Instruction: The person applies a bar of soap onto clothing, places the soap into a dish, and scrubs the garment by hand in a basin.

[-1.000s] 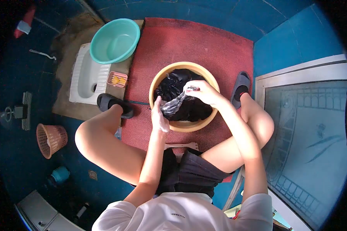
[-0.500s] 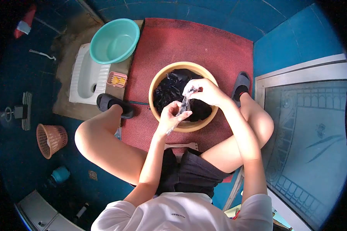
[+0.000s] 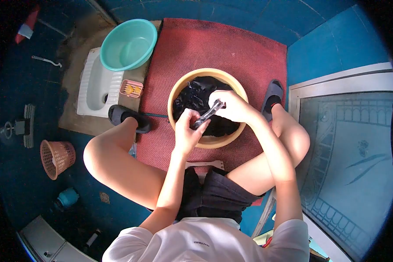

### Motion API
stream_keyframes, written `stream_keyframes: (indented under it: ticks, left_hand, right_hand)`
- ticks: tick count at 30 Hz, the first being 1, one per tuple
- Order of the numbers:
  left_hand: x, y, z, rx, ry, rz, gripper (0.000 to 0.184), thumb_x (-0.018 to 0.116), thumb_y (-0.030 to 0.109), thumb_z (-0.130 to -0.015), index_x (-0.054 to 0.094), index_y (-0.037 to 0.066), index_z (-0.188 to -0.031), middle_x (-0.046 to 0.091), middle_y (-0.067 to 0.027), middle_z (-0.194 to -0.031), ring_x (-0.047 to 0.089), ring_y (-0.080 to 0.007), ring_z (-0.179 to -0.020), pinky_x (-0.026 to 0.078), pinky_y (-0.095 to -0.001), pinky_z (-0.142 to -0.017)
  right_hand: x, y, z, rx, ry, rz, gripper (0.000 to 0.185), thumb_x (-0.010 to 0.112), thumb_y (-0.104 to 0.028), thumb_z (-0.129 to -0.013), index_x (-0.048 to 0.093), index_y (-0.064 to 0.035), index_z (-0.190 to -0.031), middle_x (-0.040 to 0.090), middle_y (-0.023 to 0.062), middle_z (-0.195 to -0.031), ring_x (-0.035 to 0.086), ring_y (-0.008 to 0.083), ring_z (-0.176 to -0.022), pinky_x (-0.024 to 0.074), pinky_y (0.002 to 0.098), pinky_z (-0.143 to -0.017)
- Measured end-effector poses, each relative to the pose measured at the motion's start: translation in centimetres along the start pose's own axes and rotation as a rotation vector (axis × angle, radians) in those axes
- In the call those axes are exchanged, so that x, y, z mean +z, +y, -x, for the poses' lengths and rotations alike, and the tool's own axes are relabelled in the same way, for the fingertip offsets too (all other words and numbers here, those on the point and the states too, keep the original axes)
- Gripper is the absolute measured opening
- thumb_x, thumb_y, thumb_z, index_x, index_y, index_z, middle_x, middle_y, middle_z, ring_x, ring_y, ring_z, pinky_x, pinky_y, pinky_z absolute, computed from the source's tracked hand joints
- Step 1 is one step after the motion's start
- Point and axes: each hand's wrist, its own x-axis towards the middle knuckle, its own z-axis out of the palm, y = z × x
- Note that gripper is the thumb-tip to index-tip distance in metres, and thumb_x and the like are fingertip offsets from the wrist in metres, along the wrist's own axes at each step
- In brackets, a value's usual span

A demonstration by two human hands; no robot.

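Note:
Over a yellow basin (image 3: 207, 71), my two hands stretch a wet, dark strip of cloth (image 3: 208, 114) between them. My left hand (image 3: 187, 134) pinches its lower end between thumb and fingers. At the upper end, my right hand (image 3: 231, 105) is closed around it with bent fingers. The strip looks twisted and shiny; which garment it belongs to I cannot tell. Beneath the hands, dark wet clothes (image 3: 201, 87) fill the basin, partly hidden by my right hand and forearm.
The basin rests on a red mat (image 3: 222, 43) between my slippered feet. To the left are a teal basin (image 3: 129, 63), a squat toilet (image 3: 88, 94), a pink soap dish (image 3: 125, 92) with yellow pieces and a pink wastebasket (image 3: 63, 157). A frosted door (image 3: 340, 144) stands on the right.
The cloth strip has become straighter and tauter between my hands. White suds seen on my hands and left wrist earlier no longer show clearly. My left hand has shifted slightly up and left.

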Motion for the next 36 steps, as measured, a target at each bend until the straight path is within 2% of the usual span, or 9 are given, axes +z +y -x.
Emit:
stream_keyframes:
  ticks: [5, 9, 16, 20, 23, 25, 29, 34, 36]
  left_hand:
    - [0.0, -1.1, 0.0, 0.119, -0.079, -0.048, 0.021, 0.064, -0.004, -0.064, 0.047, 0.004, -0.074, 0.047, -0.0001, -0.065, 0.046, -0.0058, -0.057, 0.038, -0.0206, -0.051]
    - [-0.2, -1.3, 0.2, -0.07, -0.068, 0.015, 0.02, 0.066, 0.0, -0.065, 0.047, 0.003, -0.07, 0.045, -0.0018, -0.059, 0.043, -0.0062, -0.053, 0.037, -0.0213, -0.049]
    - [-0.1, -1.5, -0.1, -0.16, -0.098, -0.149, 0.026, 0.069, 0.013, -0.068, 0.045, 0.002, -0.065, 0.042, -0.0053, -0.049, 0.039, -0.0088, -0.046, 0.035, -0.0246, -0.046]
    - [-0.5, -2.2, -0.3, -0.188, -0.115, -0.211, 0.027, 0.07, 0.014, -0.069, 0.045, 0.003, -0.067, 0.041, -0.0026, -0.051, 0.038, -0.0068, -0.049, 0.034, -0.0235, -0.046]
    - [-0.7, -2.5, -0.2, -0.16, -0.203, 0.202, 0.025, 0.068, 0.013, -0.073, 0.045, 0.004, -0.069, 0.041, 0.0052, -0.061, 0.036, -0.0033, -0.057, 0.032, -0.0191, -0.049]
    - [-0.8, -2.3, -0.2, -0.175, -0.236, 0.251, 0.022, 0.066, 0.012, -0.074, 0.046, 0.003, -0.07, 0.041, 0.0053, -0.061, 0.036, -0.0034, -0.058, 0.032, -0.0188, -0.05]
    - [-0.4, -1.7, -0.1, -0.228, -0.27, 0.29, 0.012, 0.059, 0.008, -0.079, 0.05, 0.001, -0.075, 0.044, 0.0037, -0.065, 0.039, -0.0045, -0.062, 0.034, -0.0194, -0.055]
    - [-0.5, -1.6, 0.0, -0.107, -0.303, 0.266, 0.01, 0.056, 0.011, -0.082, 0.051, 0.003, -0.079, 0.046, 0.0022, -0.073, 0.042, -0.0064, -0.07, 0.036, -0.0199, -0.065]
    - [-0.6, -1.6, 0.1, -0.103, -0.311, 0.279, 0.01, 0.057, 0.01, -0.081, 0.051, 0.003, -0.08, 0.047, 0.0016, -0.075, 0.043, -0.0067, -0.072, 0.037, -0.0201, -0.066]
  right_hand:
    - [0.0, 0.2, 0.2, 0.016, 0.056, -0.075, 0.012, 0.047, 0.01, -0.062, 0.045, -0.0014, -0.065, 0.044, 0.0056, -0.058, 0.042, 0.0126, -0.057, 0.0357, 0.027, -0.053]
    - [0.3, 0.3, 0.2, -0.041, 0.07, -0.06, 0.012, 0.044, 0.011, -0.062, 0.045, -0.0015, -0.062, 0.043, 0.0066, -0.054, 0.042, 0.0118, -0.055, 0.0345, 0.0274, -0.051]
    - [-1.2, -0.6, 0.3, -0.097, 0.159, -0.1, 0.015, 0.044, 0.012, -0.062, 0.044, -0.003, -0.061, 0.043, 0.0003, -0.057, 0.041, 0.0084, -0.057, 0.0338, 0.0241, -0.051]
    - [-4.2, -0.8, 1.1, 0.021, 0.311, -0.044, 0.014, 0.05, 0.01, -0.065, 0.047, -0.0036, -0.065, 0.046, -0.0003, -0.063, 0.044, 0.0063, -0.062, 0.036, 0.0206, -0.055]
    - [-5.0, -0.4, 1.4, 0.127, 0.349, -0.022, 0.013, 0.053, 0.009, -0.066, 0.051, -0.0041, -0.068, 0.046, -0.0004, -0.062, 0.045, 0.008, -0.06, 0.0381, 0.0222, -0.056]
    - [-4.9, 0.8, 1.6, 0.131, 0.281, 0.256, 0.012, 0.056, 0.004, -0.066, 0.055, -0.0051, -0.074, 0.051, 0.0034, -0.062, 0.051, 0.0141, -0.059, 0.0404, 0.0273, -0.057]
    - [-3.5, 2.5, 2.0, 0.372, -0.004, 0.297, 0.016, 0.064, -0.005, -0.067, 0.058, -0.0075, -0.082, 0.057, 0.0063, -0.063, 0.055, 0.0152, -0.059, 0.0419, 0.0304, -0.054]
    - [-0.9, 3.8, 0.8, 0.353, -0.272, 0.278, 0.031, 0.068, -0.015, -0.065, 0.058, -0.0111, -0.094, 0.061, 0.0096, -0.086, 0.058, 0.0254, -0.085, 0.0421, 0.0362, -0.074]
    - [-0.4, 3.5, 0.4, 0.249, -0.269, 0.343, 0.029, 0.062, -0.003, -0.067, 0.057, -0.0071, -0.096, 0.057, 0.0117, -0.098, 0.052, 0.0254, -0.096, 0.0401, 0.036, -0.083]
